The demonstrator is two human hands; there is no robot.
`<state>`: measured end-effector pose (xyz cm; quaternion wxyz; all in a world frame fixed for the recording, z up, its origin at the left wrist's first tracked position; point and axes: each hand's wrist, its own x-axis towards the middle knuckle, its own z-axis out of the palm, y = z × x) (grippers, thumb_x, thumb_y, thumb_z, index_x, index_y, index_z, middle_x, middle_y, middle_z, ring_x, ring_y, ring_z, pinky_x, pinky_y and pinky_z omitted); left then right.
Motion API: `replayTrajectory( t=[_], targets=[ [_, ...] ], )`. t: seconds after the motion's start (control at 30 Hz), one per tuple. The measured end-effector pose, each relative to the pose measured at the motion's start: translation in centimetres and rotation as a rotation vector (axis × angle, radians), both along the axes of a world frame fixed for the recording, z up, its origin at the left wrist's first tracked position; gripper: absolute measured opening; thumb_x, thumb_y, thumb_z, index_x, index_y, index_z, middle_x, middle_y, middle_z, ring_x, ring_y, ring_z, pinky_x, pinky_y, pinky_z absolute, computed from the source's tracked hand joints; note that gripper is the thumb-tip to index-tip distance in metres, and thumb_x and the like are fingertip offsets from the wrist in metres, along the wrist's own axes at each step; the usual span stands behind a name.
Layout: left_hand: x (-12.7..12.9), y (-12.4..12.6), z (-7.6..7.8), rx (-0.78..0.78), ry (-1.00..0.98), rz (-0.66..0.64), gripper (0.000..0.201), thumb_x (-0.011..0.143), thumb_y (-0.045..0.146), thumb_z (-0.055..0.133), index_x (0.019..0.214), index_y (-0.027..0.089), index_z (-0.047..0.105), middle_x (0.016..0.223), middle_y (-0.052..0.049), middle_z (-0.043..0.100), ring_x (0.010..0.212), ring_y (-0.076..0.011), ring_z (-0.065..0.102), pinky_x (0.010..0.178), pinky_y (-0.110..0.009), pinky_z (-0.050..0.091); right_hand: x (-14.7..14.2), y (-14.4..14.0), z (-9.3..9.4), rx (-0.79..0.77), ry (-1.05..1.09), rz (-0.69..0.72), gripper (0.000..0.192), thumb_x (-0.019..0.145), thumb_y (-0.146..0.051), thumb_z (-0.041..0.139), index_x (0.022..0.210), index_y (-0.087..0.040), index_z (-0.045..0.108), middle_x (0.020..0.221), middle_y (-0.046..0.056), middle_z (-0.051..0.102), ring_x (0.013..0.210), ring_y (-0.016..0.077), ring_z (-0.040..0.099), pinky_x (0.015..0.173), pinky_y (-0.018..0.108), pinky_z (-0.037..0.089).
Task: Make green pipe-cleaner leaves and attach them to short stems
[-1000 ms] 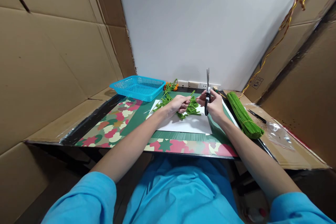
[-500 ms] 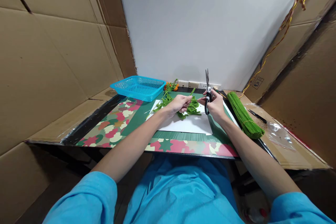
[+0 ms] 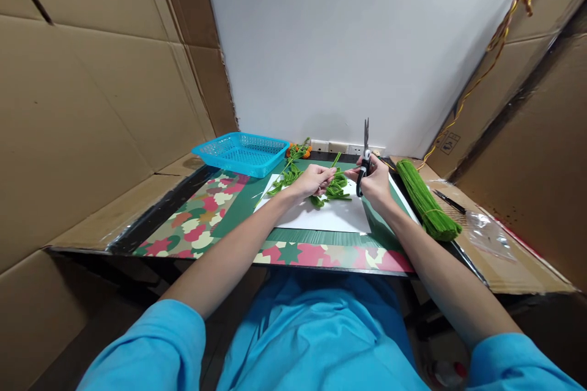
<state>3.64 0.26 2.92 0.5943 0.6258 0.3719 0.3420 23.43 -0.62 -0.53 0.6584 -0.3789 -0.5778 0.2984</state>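
Note:
My left hand (image 3: 316, 182) is closed in a pinch on a green pipe cleaner (image 3: 336, 159), whose end sticks up past the fingers. Close by on the right, my right hand (image 3: 375, 180) grips a pair of scissors (image 3: 365, 142) with black-and-white handles, blades pointing up. Its thumb and fingertips reach toward the left hand's fingers, and a thin green strand seems to run between them. Beneath the hands, several curled green pipe-cleaner pieces (image 3: 338, 188) lie on a white sheet (image 3: 328, 220). More green pieces (image 3: 288, 178) lie left of the left hand, partly hidden by it.
A blue plastic basket (image 3: 257, 170) stands at the back left, beside orange flowers (image 3: 299, 151). To the right lie a thick bundle of green pipe cleaners (image 3: 426, 198), a black pen-like tool (image 3: 449, 201) and a clear plastic bag (image 3: 490, 235). Cardboard walls (image 3: 92, 85) flank the table.
The right hand and scissors have turned slightly, with the blades shifting a little to the right. My left hand has hardly moved and keeps its pinch.

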Motion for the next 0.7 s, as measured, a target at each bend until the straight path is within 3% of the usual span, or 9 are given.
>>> replayTrajectory(
  t=[0.17, 0.33, 0.57, 0.7],
  targets=[
    [-0.06, -0.06, -0.14, 0.023, -0.016, 0.008, 0.044, 0.103, 0.042, 0.066, 0.069, 0.014, 0.058, 0.05, 0.007, 0.042, 0.036, -0.0049, 0.038, 0.038, -0.018, 0.023, -0.04, -0.26, -0.15, -0.003, 0.019, 0.038, 0.046, 0.062, -0.043, 0.096, 0.089, -0.024, 0.063, 0.081, 0.001, 0.073, 0.077, 0.0214, 0.072, 0.07, 0.034, 0.058],
    [0.25, 0.02, -0.62, 0.024, -0.043, -0.004, 0.045, 0.1, 0.046, 0.07, 0.073, 0.012, 0.063, 0.049, 0.008, 0.041, 0.035, -0.0051, 0.038, 0.036, -0.018, 0.023, -0.19, -0.7, 0.14, -0.058, 0.081, 0.063, 0.047, 0.063, -0.045, 0.095, 0.088, -0.024, 0.061, 0.078, 0.001, 0.073, 0.071, 0.0203, 0.069, 0.06, 0.032, 0.056],
    [0.6, -0.25, -0.74, -0.015, -0.055, -0.037, 0.039, 0.104, 0.041, 0.065, 0.08, 0.01, 0.067, 0.048, 0.009, 0.038, 0.033, -0.0045, 0.034, 0.035, -0.018, 0.021, -0.51, -0.88, 0.32, -0.073, 0.149, 0.094, 0.048, 0.059, -0.044, 0.098, 0.086, -0.024, 0.062, 0.074, 0.0, 0.07, 0.071, 0.0216, 0.071, 0.061, 0.034, 0.059],
    [0.58, -0.21, -0.89, 0.015, -0.042, -0.105, 0.04, 0.102, 0.045, 0.067, 0.081, 0.011, 0.066, 0.051, 0.006, 0.051, 0.033, -0.0063, 0.042, 0.034, -0.019, 0.028, -0.49, -0.89, 0.45, -0.103, 0.203, 0.091, 0.052, 0.055, -0.042, 0.1, 0.087, -0.023, 0.062, 0.074, -0.001, 0.07, 0.072, 0.0224, 0.073, 0.06, 0.034, 0.06]
  ],
)
